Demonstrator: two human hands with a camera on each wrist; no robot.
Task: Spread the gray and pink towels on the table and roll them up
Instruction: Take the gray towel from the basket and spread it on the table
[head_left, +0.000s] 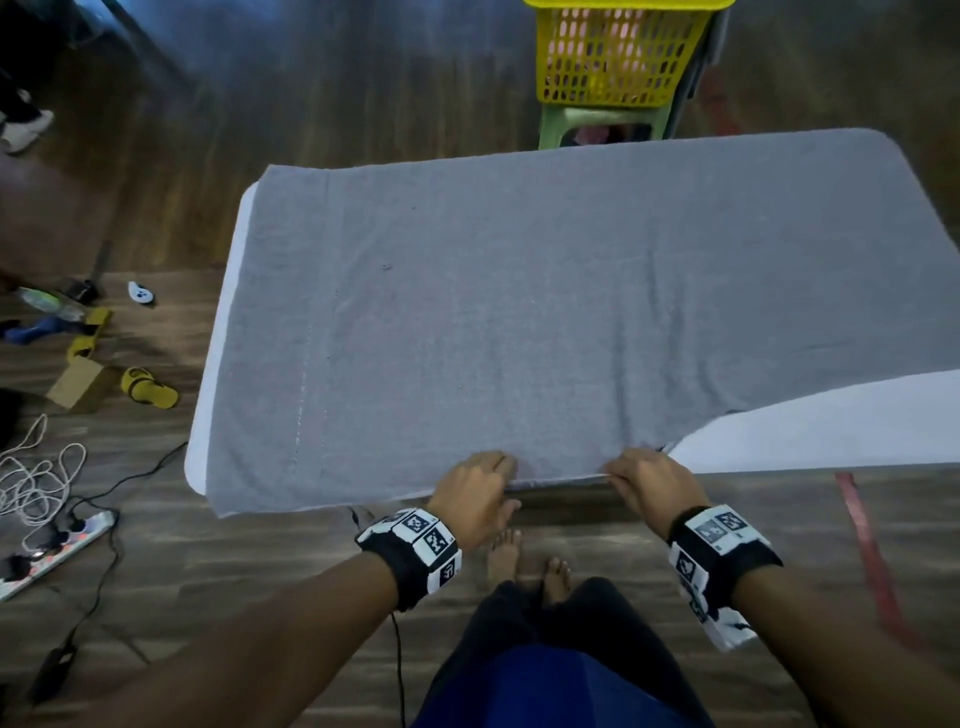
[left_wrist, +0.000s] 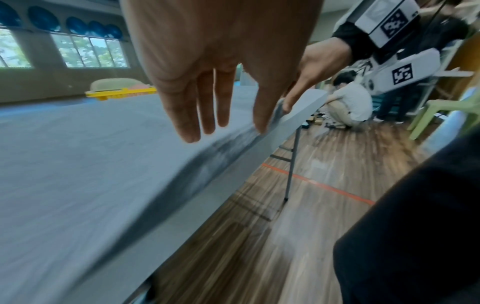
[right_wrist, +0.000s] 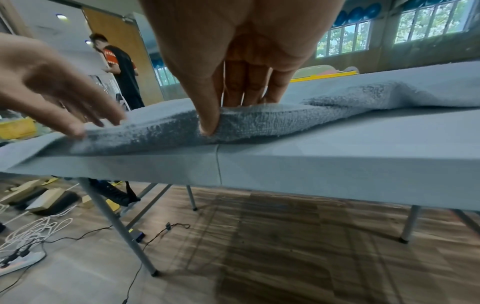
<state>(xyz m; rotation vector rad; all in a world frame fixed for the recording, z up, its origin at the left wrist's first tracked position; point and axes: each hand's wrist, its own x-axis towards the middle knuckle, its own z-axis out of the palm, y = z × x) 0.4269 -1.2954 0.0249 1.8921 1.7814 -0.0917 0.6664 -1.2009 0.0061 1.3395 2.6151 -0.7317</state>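
Note:
A gray towel (head_left: 519, 312) (left_wrist: 78, 164) (right_wrist: 259, 121) lies spread flat over most of the white table (head_left: 831, 431), its left end hanging past the near edge. Both hands are at the towel's near edge, close together. My right hand (head_left: 623, 475) (right_wrist: 223, 115) pinches the lifted edge, thumb in front and fingers on top. My left hand (head_left: 506, 483) (left_wrist: 223, 119) (right_wrist: 78, 115) rests its straight fingers on the towel, with the thumb at the hem. Pink cloth (head_left: 623, 47) shows through the holes of the yellow basket (head_left: 618, 78) beyond the table.
The basket sits on a green stool (head_left: 597, 124) past the far edge. On the floor to the left lie a power strip (head_left: 57, 545), cables and sandals (head_left: 148, 387). One person crouches (left_wrist: 350, 102) to the right and another stands (right_wrist: 122, 70) to the left.

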